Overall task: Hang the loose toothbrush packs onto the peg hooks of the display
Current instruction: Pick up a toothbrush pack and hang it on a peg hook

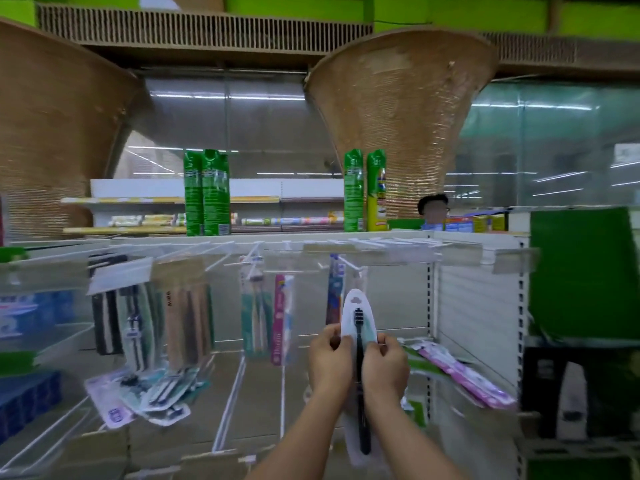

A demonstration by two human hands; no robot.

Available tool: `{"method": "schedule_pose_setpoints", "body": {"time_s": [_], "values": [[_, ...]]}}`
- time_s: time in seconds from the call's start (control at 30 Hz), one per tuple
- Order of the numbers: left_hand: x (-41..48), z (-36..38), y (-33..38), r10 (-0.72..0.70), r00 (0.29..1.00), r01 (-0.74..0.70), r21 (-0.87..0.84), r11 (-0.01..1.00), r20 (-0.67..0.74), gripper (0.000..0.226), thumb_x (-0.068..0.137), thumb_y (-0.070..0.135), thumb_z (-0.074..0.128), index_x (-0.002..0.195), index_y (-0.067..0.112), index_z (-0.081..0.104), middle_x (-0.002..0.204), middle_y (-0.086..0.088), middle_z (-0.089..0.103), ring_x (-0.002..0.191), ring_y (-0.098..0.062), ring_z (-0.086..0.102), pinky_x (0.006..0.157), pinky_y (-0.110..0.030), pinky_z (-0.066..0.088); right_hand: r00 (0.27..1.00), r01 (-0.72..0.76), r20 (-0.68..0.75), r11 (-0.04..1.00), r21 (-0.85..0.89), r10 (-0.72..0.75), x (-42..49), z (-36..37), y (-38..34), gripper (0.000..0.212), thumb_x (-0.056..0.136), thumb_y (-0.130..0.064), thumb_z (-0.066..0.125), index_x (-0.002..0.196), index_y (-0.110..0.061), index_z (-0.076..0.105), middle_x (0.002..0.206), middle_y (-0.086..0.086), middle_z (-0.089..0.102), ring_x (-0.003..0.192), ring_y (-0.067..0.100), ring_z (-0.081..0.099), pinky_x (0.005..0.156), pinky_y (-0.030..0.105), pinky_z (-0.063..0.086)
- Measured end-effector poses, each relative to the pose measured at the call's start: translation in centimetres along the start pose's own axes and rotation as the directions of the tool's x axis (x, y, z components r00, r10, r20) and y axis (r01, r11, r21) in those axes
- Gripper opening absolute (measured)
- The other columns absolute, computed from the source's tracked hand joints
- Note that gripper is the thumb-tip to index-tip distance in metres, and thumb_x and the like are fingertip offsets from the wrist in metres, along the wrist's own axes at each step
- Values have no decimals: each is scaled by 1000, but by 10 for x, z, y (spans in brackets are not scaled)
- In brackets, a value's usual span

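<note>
Loose packs (138,396) lie heaped on the shelf at left. The left hand (327,362) and right hand (386,367) pinch the side edges of a white toothbrush pack (349,320), fingers curled on it. It stands upright, bristles up, just below a peg hook (349,266).

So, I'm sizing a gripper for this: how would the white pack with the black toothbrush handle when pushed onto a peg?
Probably light: the left hand and right hand merely pinch the edges of the white pack. Likely fairly stiff, since its top stands unsupported above the grip. Being thin, it may still flex if pushed hard.
</note>
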State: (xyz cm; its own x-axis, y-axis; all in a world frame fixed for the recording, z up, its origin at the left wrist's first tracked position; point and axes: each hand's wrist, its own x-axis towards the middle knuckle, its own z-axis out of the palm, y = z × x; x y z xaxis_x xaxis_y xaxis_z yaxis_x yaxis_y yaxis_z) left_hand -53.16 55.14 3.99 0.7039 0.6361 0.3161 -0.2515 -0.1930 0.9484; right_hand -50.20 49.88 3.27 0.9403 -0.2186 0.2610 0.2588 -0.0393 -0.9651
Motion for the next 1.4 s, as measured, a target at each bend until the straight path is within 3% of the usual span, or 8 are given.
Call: {"method": "schedule_pose_setpoints", "body": {"time_s": [0.2,0.37,0.53,0.83,1.03,1.13,1.27,1.4], "values": [[-18,68,10,-2,999,0,41,999,38,21,87,10,50,80,26,60,71,3,66,70,-18,62,63,-29,49,1000,12,21,1000,-6,-12,49,-54,1,12,84,-7,50,85,-12,61,77,8,64,71,28,57,57,29,38],[-23,104,18,26,999,-29,68,997,43,21,87,11,51,77,28,59,76,-4,67,72,-22,62,69,-36,52,999,42,35,999,-8,-41,76,-83,-2,11,88,-13,53,78,-14,57,68,3,58,68,27,54,58,30,37],[-18,121,21,107,994,-107,122,987,5,19,84,15,48,82,29,60,73,-2,67,73,-25,64,68,-45,55,993,103,50,995,-2,-103,91,-91,-7,15,83,-2,48,75,-14,54,64,0,56,62,23,51,52,28,35],[-5,127,32,146,989,-141,129,982,-33,15,91,15,50,93,28,58,73,4,62,68,-15,58,66,-31,50,990,137,35,990,32,-138,106,-83,-14,13,83,-3,47,76,-12,54,66,2,56,65,24,51,54,30,35],[4,135,32,125,992,-121,139,983,-24,28,91,17,50,116,23,61,80,1,65,69,-16,58,64,-28,48,989,138,58,990,2,-138,120,-86,-13,12,84,-5,48,79,-11,56,71,6,59,69,27,54,61,34,42],[4,139,34,148,988,-139,161,977,-50,26,91,19,51,115,23,61,78,2,64,71,-17,61,67,-30,50,986,152,69,988,-11,-150,126,-88,-15,11,86,-8,50,82,-12,59,74,7,63,73,29,59,65,36,47],[5,142,39,171,983,-159,159,974,-67,19,93,17,51,109,19,62,72,7,60,67,-11,57,60,-23,46,986,154,73,988,-16,-153,130,-91,-18,10,89,-11,52,82,-16,59,79,5,66,77,28,61,69,35,49],[9,143,39,117,992,-109,172,979,-35,25,95,18,51,118,19,59,85,0,65,69,-12,57,54,-19,43,987,117,119,993,-30,-113,135,-91,-16,10,89,-15,52,84,-21,59,81,0,66,80,26,64,76,43,55]]}}
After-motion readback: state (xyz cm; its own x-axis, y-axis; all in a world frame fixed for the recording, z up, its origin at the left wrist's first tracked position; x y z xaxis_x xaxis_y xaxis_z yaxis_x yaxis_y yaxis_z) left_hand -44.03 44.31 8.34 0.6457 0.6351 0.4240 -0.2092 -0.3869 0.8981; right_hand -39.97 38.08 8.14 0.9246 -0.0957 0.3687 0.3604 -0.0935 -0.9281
